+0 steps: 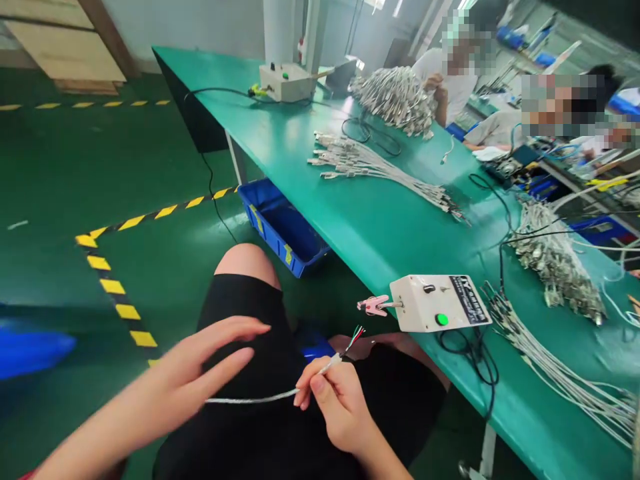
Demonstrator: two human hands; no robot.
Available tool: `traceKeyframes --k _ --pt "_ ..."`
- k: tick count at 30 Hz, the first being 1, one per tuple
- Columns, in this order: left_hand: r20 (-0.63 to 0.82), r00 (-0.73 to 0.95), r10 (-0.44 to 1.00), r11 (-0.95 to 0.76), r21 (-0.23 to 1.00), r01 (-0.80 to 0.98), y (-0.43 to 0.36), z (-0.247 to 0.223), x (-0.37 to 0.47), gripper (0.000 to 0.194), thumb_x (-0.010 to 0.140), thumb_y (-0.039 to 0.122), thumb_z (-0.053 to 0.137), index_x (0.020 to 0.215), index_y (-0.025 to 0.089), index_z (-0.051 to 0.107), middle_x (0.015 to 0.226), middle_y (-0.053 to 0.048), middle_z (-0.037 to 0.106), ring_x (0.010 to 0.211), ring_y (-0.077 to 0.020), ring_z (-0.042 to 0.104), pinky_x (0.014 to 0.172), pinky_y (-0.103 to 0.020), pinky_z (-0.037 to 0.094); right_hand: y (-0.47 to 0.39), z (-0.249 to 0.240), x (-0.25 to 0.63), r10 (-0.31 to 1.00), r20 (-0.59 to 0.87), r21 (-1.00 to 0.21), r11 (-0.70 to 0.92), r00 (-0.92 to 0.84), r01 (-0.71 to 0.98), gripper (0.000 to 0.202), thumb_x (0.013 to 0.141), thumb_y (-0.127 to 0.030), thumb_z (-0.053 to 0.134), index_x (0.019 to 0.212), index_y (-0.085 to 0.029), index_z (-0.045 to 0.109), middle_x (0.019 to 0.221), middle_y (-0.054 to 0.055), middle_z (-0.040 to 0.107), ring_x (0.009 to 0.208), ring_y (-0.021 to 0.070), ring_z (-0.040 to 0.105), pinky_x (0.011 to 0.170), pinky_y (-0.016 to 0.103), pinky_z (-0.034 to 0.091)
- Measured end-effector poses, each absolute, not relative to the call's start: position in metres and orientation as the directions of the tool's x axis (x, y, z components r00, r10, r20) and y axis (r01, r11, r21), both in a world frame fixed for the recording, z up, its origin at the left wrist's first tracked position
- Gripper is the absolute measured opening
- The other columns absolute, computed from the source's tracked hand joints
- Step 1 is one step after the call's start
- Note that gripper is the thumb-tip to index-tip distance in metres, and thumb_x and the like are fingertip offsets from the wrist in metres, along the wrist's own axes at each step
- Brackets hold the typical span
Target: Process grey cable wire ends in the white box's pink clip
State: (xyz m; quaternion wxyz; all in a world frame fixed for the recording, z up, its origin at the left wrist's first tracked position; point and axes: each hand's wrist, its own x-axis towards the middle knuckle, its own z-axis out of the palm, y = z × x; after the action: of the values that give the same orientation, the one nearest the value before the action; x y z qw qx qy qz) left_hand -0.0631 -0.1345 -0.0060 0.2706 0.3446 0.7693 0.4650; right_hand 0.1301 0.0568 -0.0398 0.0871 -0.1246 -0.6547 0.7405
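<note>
My right hand (337, 403) pinches a white cable (260, 401) close to its stripped end, above my lap. Thin red, green, white and dark wires (356, 339) fan out past the fingers, pointing up and right. The rest of the cable runs left, passing behind my left hand (215, 363), which has its fingers apart and nothing visible in them. Just beyond the bare wires, a pink clip (375, 305) sticks out from a white box (430, 303) with a green button and a black knob, at the table's near edge.
Bundles of white cables (370, 167) lie on the green table (280, 143), with piles of connectors (395, 100) behind. Another control box (287, 83) is at the far end. A blue bin (283, 227) sits below the table edge. People are seated at the upper right.
</note>
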Motion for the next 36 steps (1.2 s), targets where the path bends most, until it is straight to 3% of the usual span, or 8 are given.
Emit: traceKeyframes --k 3,5,8,11,17,20,23,36 --pt "-0.201 -0.432 0.879 0.186 0.980 -0.077 -0.069 0.020 -0.034 0.033 0.102 0.042 0.056 0.129 0.029 0.070 0.121 -0.005 0.076 0.092 -0.0203 0.075 0.077 -0.026 0.065 0.058 -0.037 0.133 0.266 -0.075 -0.997 -0.043 -0.961 0.066 0.031 0.107 -0.035 0.048 0.091 -0.019 0.070 0.076 0.005 0.070 0.068 0.0157 0.066 0.068 0.029 0.051" --pt "-0.259 -0.318 0.912 0.173 0.946 -0.274 -0.038 0.030 -0.017 0.032 0.101 0.044 0.058 0.124 0.025 0.070 0.109 -0.006 0.076 0.065 -0.0143 0.069 0.048 -0.020 0.057 0.060 -0.034 0.135 0.295 -0.075 -0.997 -0.011 -0.953 0.075 0.034 0.107 -0.033 0.049 0.082 -0.020 0.069 0.073 0.003 0.069 0.068 0.0153 0.065 0.068 0.028 0.050" --pt "-0.320 -0.258 0.912 0.202 0.895 -0.398 -0.012 0.032 -0.005 0.025 0.099 0.041 0.061 0.103 0.019 0.071 0.094 -0.004 0.074 0.049 -0.0086 0.058 0.034 -0.015 0.043 0.064 -0.031 0.138 0.295 -0.105 -0.994 -0.048 -0.950 0.096 0.037 0.106 -0.033 0.048 0.078 -0.021 0.068 0.070 0.003 0.068 0.065 0.0150 0.063 0.064 0.028 0.048" --pt "-0.370 -0.243 0.897 0.205 0.833 -0.514 -0.005 0.024 -0.001 0.026 0.100 0.042 0.061 0.092 0.018 0.066 0.081 -0.002 0.070 0.044 -0.0077 0.053 0.030 -0.015 0.036 0.069 -0.028 0.141 0.303 -0.092 -0.996 -0.010 -0.949 0.093 0.038 0.106 -0.032 0.047 0.077 -0.021 0.069 0.068 0.002 0.067 0.061 0.0150 0.061 0.061 0.028 0.047" --pt "-0.322 -0.412 0.853 0.001 0.789 -0.615 -0.002 0.015 0.009 0.021 0.099 0.032 0.066 0.087 0.016 0.062 0.068 0.003 0.065 0.059 -0.0070 0.060 0.059 -0.016 0.051 0.088 -0.016 0.154 0.627 0.176 -0.931 0.357 -0.759 0.080 0.025 0.096 -0.032 0.060 0.078 -0.019 0.072 0.066 0.003 0.059 0.061 0.0160 0.053 0.058 0.031 0.040" --pt "-0.328 -0.454 0.828 -0.010 0.802 -0.597 -0.001 0.016 0.012 0.021 0.099 0.030 0.067 0.084 0.016 0.062 0.067 0.005 0.060 0.053 -0.0036 0.049 0.051 -0.014 0.041 0.094 -0.008 0.152 0.787 0.207 -0.969 0.246 -0.581 -0.013 0.019 0.097 -0.029 0.060 0.101 -0.021 0.076 0.071 0.002 0.062 0.063 0.0160 0.055 0.056 0.029 0.042" --pt "-0.322 -0.453 0.831 -0.008 0.809 -0.588 0.001 0.016 0.014 0.019 0.098 0.025 0.069 0.083 0.015 0.063 0.068 0.004 0.060 0.060 -0.0049 0.051 0.057 -0.014 0.043 0.094 0.000 0.141 0.845 0.055 -0.997 0.071 -0.532 0.009 0.017 0.092 -0.024 0.070 0.108 -0.022 0.075 0.077 0.002 0.066 0.066 0.0152 0.060 0.058 0.027 0.048" --pt "-0.246 -0.415 0.876 -0.095 0.756 -0.648 -0.001 0.010 0.015 0.014 0.096 0.029 0.072 0.094 0.015 0.071 0.081 -0.003 0.071 0.053 -0.0056 0.054 0.049 -0.017 0.042 0.098 0.008 0.127 0.715 -0.287 -0.909 -0.413 -0.638 -0.053 0.006 0.094 -0.025 0.072 0.091 -0.020 0.072 0.071 -0.002 0.062 0.056 0.0057 0.050 0.051 0.018 0.040"
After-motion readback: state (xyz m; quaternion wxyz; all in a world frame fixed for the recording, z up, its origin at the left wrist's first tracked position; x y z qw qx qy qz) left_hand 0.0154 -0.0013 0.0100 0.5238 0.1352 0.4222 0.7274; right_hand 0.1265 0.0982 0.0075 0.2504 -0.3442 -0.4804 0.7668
